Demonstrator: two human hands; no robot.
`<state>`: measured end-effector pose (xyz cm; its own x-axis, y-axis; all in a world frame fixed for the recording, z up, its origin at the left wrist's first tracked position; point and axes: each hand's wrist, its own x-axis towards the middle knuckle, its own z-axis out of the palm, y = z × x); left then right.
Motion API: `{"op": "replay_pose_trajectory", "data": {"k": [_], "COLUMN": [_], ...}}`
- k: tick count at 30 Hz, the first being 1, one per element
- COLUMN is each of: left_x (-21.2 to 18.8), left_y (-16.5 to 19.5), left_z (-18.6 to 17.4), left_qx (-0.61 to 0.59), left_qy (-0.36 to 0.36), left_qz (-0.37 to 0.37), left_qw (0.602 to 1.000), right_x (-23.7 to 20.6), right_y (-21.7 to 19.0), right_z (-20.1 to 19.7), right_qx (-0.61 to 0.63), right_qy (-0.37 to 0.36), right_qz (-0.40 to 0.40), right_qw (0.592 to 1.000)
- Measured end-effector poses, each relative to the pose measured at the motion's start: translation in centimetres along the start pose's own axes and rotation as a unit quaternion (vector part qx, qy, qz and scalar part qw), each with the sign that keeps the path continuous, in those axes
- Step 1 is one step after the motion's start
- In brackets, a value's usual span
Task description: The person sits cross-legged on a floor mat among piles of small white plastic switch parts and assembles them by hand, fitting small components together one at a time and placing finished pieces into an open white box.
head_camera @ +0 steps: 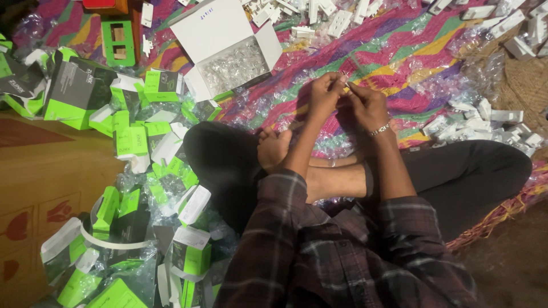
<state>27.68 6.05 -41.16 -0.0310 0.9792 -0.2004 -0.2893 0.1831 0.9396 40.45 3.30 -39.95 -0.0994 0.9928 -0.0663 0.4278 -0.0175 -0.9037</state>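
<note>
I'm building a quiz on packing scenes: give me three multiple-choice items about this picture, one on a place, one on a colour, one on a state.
1. Where is the open white box?
A. on the striped mat, up left of the hands
B. on the person's lap
C. under the right knee

2. What colour are the small cartons heaped on the left?
A. red and blue
B. green, white and grey
C. all black

3. How are the left hand and right hand?
A. far apart
B. flat on the floor
C. brought together, fingertips pinching something small

Key: 1 A, the box lies on the mat; 2 B, the heap shows those colours; 3 C, the hands meet above the feet.
</note>
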Motion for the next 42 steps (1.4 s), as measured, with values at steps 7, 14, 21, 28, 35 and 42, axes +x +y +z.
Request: {"op": "replay_pose_trajectory", "data": {"k": [7, 14, 21, 28, 35, 42], "left_x": [-1.1, -0.9, -1.2, -1.5, -2.1, -2.0], "left_y": [-0.1, 0.9, 0.2, 0.4, 0.9, 2.2], "left_z": [-0.1, 0.0, -0.9, -1.1, -0.5, 0.6], "left_qx": [0.346, 0.350, 0.375, 0.390, 0.332, 0.239], "left_qy": [0.031, 0.046, 0.037, -0.021, 0.001, -0.002], "left_qz": [0.188, 0.240, 0.293, 0.269, 0.275, 0.158], "left_qw": [0.919, 0.904, 0.879, 0.881, 0.902, 0.958], "right_x": [0.1, 1.9, 1.7, 2.0, 3.0, 2.6], "right_y": [0.9, 1.3, 2.1, 2.1, 2.1, 2.3], "right_z": [0.7, 1.6, 1.5, 1.1, -1.1, 1.0], "right_qx": [-0.041, 0.050, 0.167, 0.163, -0.015, 0.293], "right_qy": [0.018, -0.023, -0.037, -0.039, 0.042, 0.001], "right_qz": [-0.062, 0.024, 0.066, 0.071, 0.081, 0.157], "right_qw": [0.997, 0.998, 0.983, 0.983, 0.996, 0.943]}}
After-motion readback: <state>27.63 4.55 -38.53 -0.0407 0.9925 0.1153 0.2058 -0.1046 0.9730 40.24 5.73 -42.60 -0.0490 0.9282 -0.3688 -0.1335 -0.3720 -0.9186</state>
